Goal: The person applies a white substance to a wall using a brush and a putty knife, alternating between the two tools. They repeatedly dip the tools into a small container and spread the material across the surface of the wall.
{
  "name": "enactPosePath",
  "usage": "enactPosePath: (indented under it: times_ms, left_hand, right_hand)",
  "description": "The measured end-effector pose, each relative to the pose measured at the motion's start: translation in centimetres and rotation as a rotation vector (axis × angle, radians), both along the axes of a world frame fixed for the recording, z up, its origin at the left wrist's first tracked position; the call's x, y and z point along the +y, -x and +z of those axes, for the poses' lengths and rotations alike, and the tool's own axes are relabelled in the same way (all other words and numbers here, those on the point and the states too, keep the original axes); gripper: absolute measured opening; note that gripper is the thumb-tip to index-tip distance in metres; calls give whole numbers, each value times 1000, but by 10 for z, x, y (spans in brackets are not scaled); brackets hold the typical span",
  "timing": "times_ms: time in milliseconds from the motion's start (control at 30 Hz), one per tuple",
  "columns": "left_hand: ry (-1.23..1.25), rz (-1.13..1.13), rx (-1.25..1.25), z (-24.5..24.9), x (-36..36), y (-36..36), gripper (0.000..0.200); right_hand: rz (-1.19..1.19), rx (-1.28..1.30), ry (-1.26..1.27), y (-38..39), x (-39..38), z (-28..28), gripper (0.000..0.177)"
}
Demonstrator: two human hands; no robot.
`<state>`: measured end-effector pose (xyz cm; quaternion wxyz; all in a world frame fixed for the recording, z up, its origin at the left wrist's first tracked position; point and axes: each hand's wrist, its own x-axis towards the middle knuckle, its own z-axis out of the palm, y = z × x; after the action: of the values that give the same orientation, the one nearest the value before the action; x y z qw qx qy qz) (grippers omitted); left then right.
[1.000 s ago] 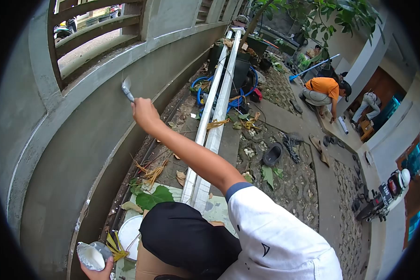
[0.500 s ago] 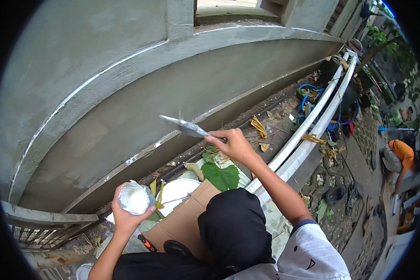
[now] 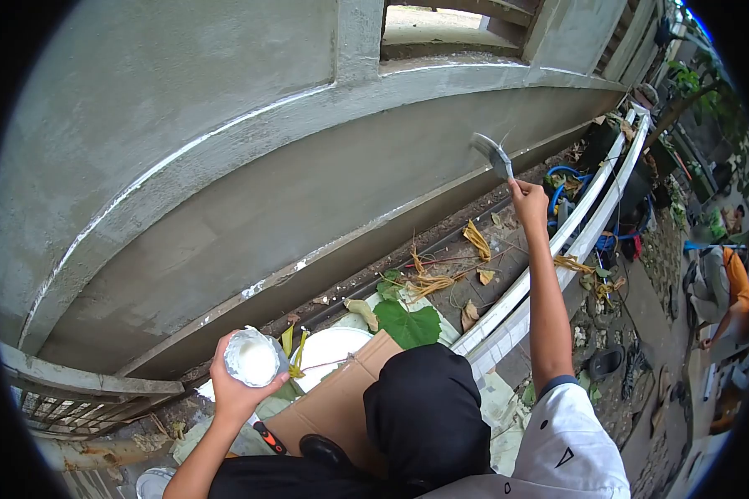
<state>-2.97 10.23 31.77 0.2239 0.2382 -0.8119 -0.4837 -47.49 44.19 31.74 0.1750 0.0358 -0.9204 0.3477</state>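
Note:
My left hand (image 3: 233, 392) is wrapped round a small plastic cup of white paint (image 3: 254, 359), held over the ground by the fence's lower left. With the arm stretched out to the right, my right hand (image 3: 529, 206) grips a paintbrush (image 3: 497, 158) by its handle. Its whitish bristles point up and left, overlapping the lower part of the grey wall (image 3: 291, 212) in this view. White paint lines run along the wall's raised curved band (image 3: 225, 137), and white patches dot the lower ledge (image 3: 300, 266).
Under me lie a cardboard sheet (image 3: 329, 403), a round white thing (image 3: 333, 343) and a tool with an orange-black handle (image 3: 269, 437). Large leaves (image 3: 408, 323) cover some ground. Long white beams (image 3: 587, 229) run along the right. A person in orange (image 3: 736, 279) bends down at far right.
My right hand has swung right and up with the paintbrush, away from the middle of the wall. The cup stays in my left hand, and the view has shifted slightly.

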Motion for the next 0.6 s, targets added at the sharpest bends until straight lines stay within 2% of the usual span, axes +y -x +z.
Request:
enactPosePath:
  times_ms: [200, 267, 400, 600]
  left_hand:
    - [-12, -17, -10, 2, 0, -2, 75]
    - [-18, -14, -11, 2, 0, -3, 75]
    - [-36, -18, 8, 2, -1, -1, 74]
    - [-22, -12, 10, 3, 5, 5, 74]
  right_hand:
    - [-189, 80, 68, 12, -24, -25, 29]
    - [-58, 39, 41, 1, -44, -37, 28]
    - [228, 13, 25, -69, -92, -54, 25]
    - [558, -250, 153, -176, -99, -60, 27]
